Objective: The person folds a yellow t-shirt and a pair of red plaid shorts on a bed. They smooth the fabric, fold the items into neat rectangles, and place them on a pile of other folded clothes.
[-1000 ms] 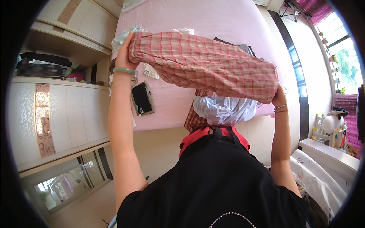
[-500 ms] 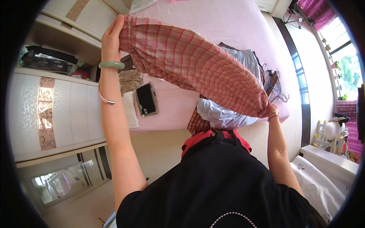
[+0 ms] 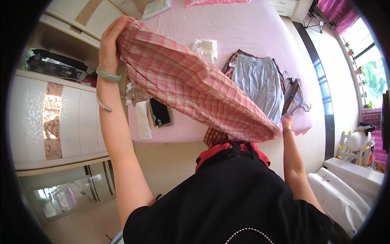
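Note:
Pink plaid pants (image 3: 195, 87) with a gathered fabric edge stretch across the view in front of me, above the bed. At the upper left my left hand (image 3: 109, 46) is closed on one end of them, thumb and fingers pinching the cloth. My right hand (image 3: 287, 122) is at their lower right end, close beside the cloth; its fingers are small and blurred, so I cannot tell whether they grip it. Beyond that end lie light grey shorts (image 3: 260, 81) on a small stack of clothes. The pants hide part of the bed.
The pink-sheeted bed (image 3: 170, 132) carries a folded black item (image 3: 160, 113), a white cloth (image 3: 143, 120), a small white cloth (image 3: 206, 49) and hangers (image 3: 300, 97) at the right. A wardrobe with an open shelf (image 3: 57, 63) stands at left. A window is at right.
My left hand has moved slightly left and down, and the pants have swung lower. Their right end now hangs below my right fingers. The grey shorts and small white cloth show more.

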`<state>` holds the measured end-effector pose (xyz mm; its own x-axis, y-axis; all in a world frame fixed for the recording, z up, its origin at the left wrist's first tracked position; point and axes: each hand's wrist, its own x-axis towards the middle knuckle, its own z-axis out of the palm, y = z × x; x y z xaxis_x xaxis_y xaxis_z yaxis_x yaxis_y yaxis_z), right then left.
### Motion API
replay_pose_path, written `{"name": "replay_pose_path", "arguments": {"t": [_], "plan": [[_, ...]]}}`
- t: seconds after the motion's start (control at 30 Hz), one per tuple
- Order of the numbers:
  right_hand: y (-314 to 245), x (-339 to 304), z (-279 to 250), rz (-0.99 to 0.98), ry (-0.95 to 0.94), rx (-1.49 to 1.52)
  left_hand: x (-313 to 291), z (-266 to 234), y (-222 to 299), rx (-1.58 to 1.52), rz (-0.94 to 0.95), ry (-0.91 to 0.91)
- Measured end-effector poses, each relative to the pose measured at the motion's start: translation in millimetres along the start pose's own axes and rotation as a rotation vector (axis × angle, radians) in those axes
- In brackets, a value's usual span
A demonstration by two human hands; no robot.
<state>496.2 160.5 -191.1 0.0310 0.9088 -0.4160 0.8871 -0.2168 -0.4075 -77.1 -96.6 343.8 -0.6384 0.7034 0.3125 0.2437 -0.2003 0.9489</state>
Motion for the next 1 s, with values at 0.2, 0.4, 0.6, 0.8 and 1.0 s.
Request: {"name": "replay_pose_path", "arguments": {"t": [0.2,0.4,0.6,0.8,1.0], "plan": [[-320,-180,-131,-0.833,-0.311,0.922,-39,64,12,0.201,-0.078,-0.56],[-426,-271,-210,-1.564,-0.63,0.76,-61,112,10,0.395,-0.097,-0.862],[-410,-263,-195,-1.47,-0.615,0.444,-88,111,-1,0.639,0.126,-0.958],[-387,-278,-201,-1.502,-0.392,0.669,-97,106,-34,0.744,0.174,-0.877],[-357,-283,-217,-1.79,-0.343,0.58,-78,107,-26,0.472,-0.123,-0.895]]}}
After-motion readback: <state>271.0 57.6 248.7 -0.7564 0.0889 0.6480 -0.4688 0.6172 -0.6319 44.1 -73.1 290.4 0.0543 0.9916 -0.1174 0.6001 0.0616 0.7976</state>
